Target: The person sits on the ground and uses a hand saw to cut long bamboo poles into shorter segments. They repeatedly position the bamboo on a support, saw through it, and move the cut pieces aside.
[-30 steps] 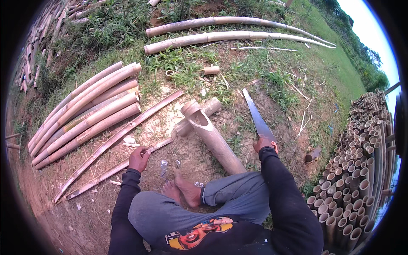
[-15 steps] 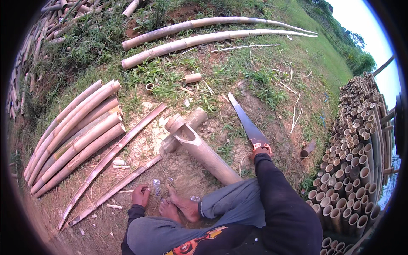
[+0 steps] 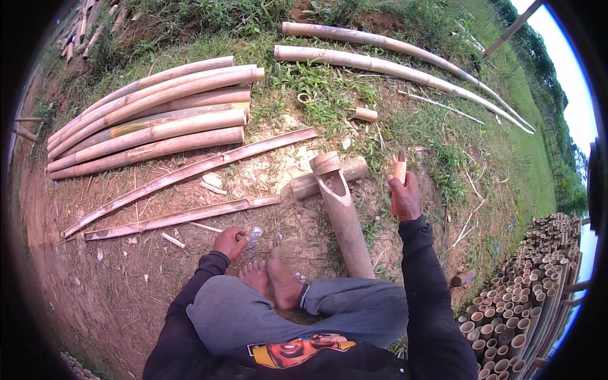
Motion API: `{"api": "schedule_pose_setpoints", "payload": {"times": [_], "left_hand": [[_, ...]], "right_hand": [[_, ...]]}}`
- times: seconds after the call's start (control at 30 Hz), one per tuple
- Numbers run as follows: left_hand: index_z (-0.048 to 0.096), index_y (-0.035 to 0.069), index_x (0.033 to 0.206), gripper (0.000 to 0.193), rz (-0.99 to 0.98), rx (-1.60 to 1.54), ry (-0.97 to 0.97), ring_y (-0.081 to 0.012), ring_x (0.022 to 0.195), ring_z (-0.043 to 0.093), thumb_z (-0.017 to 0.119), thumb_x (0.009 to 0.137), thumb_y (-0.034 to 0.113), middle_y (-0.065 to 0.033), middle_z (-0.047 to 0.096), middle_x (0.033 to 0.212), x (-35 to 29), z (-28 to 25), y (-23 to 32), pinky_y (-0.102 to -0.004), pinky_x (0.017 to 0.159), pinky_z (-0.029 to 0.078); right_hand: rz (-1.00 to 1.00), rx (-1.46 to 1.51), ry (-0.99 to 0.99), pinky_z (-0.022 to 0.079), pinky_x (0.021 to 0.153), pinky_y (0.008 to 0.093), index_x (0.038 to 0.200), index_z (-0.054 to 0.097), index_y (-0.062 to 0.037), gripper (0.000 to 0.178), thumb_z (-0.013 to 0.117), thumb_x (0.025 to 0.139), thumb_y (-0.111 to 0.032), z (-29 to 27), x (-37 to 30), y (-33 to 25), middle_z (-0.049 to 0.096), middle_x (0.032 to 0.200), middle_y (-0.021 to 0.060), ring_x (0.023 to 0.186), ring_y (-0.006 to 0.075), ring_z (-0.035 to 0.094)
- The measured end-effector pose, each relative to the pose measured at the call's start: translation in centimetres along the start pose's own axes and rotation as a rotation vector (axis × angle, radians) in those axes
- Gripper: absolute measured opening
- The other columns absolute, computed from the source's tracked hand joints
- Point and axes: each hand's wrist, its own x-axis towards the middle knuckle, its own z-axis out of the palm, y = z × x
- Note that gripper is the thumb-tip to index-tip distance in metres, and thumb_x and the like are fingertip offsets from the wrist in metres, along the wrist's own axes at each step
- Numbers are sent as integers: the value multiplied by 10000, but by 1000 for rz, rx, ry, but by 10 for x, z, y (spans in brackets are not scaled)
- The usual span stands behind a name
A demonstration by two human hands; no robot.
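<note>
One orange-handled saw [image 3: 400,170] clasped in right hand [image 3: 408,195], left hand [image 3: 230,243] loosely curled, perhaps empty

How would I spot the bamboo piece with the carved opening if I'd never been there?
Start at the seated person's grey trousers. From the right leg, a thick bamboo tube runs away and slightly left, crossing a short bamboo log. Unlike its neighbours, the tube has a large oval opening carved into its upper side near the far end.

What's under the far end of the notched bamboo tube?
A short bamboo log lies crosswise beneath the notched bamboo tube, showing on both sides; its middle and the ground directly underneath are covered.
</note>
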Motion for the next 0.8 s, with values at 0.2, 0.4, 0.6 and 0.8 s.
{"api": "schedule_pose_setpoints", "payload": {"times": [0.2,0.4,0.6,0.8], "left_hand": [[736,55,1115,459,-102,89,-75,-361,973,731,835,846,412,-180,751,1016,8,-2,17,-466,902,573],[693,70,1139,550,-76,95,-132,-380,1075,691,867,807,472,-189,711,1120,15,-2,12,-467,960,545],[697,46,1120,553,-7,34,-76,-303,931,691,893,806,456,-152,698,1032,12,-2,7,-424,849,562],[710,55,1070,491,-109,-19,-90,-303,873,684,884,812,434,-134,695,945,11,-6,16,-423,816,550]], "right_hand": [[-805,-560,-67,569,685,473,1197,643,-42,351,707,991,-319,126,82,-117,698,886,238,772,397,718],[-1154,-500,-128,603,682,514,1035,671,-90,313,745,943,-380,262,123,-193,753,866,171,762,408,744],[-733,-968,-224,600,831,529,1075,692,-12,362,714,966,-357,266,185,-211,765,939,239,901,430,759],[-1014,-1024,-283,607,775,512,1025,693,-25,321,754,949,-332,171,142,-180,758,982,206,843,411,752]]}}
